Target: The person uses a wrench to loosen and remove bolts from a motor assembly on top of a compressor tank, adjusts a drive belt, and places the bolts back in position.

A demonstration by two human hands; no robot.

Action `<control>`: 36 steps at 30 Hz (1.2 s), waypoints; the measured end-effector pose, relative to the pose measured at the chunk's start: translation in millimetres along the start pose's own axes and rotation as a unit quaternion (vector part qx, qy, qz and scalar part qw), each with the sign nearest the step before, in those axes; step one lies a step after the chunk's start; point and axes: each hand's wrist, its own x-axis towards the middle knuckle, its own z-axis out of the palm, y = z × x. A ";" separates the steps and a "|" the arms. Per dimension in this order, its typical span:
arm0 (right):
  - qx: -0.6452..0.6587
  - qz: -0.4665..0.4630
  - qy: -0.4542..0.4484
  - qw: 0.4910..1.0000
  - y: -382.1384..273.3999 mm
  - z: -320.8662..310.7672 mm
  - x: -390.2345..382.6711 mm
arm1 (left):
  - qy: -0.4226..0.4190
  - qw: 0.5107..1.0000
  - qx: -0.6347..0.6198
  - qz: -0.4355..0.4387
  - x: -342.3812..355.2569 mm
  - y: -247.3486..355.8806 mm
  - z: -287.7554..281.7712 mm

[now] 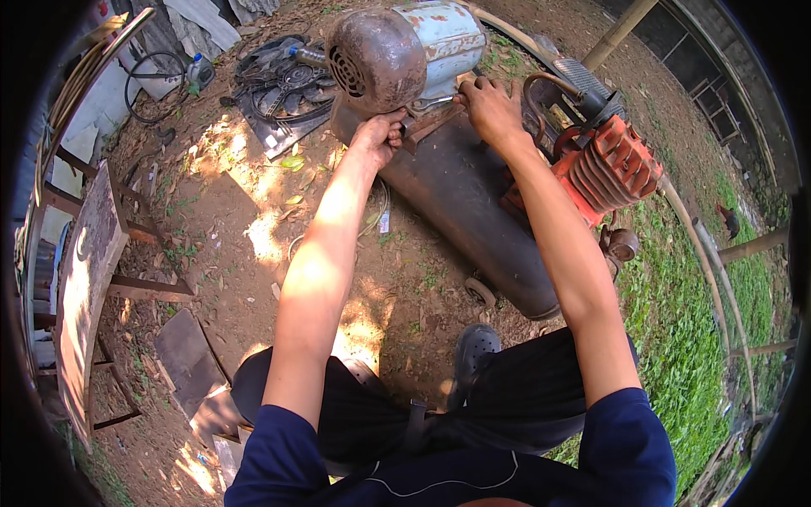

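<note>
A rusty air compressor lies on the dirt: a dark cylindrical tank [473, 203], an electric motor [397, 51] with a brown end cap and pale blue body on top, and an orange finned pump head [612, 165] to the right. My left hand [380, 135] is closed around a tool or bracket at the motor's base, below the end cap. My right hand [490, 106] rests on the mounting plate beside the motor, fingers pressing on a small metal part [431, 103]. What exactly each hand grips is partly hidden.
A wooden bench [84, 279] stands at the left. A black fan shroud and scrap parts [283, 84] lie behind the motor, with a hose and a bottle [198, 69] beyond. Flat boards [190, 359] lie near my knee. Grass [684, 321] and bamboo poles are at right.
</note>
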 end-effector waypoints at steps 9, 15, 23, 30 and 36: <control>0.006 0.019 -0.002 1.000 -5.6 -15.6 -1.9 | -0.045 0.999 -0.020 -0.003 -0.1 -3.6 -0.4; 0.149 0.070 -0.037 0.986 -5.8 -28.3 -8.3 | -0.020 1.000 0.020 -0.006 -2.5 1.9 2.7; 0.244 0.029 0.113 0.963 -4.3 -21.4 7.7 | -0.016 1.000 0.015 -0.001 -4.6 3.2 6.0; 0.213 0.107 -0.110 0.965 -19.9 -56.4 -11.7 | -0.014 1.000 0.016 0.000 -3.7 3.1 2.9; 0.422 0.219 -0.267 0.838 -49.7 -57.3 -42.9 | -0.019 0.999 0.029 -0.012 -7.0 4.2 9.3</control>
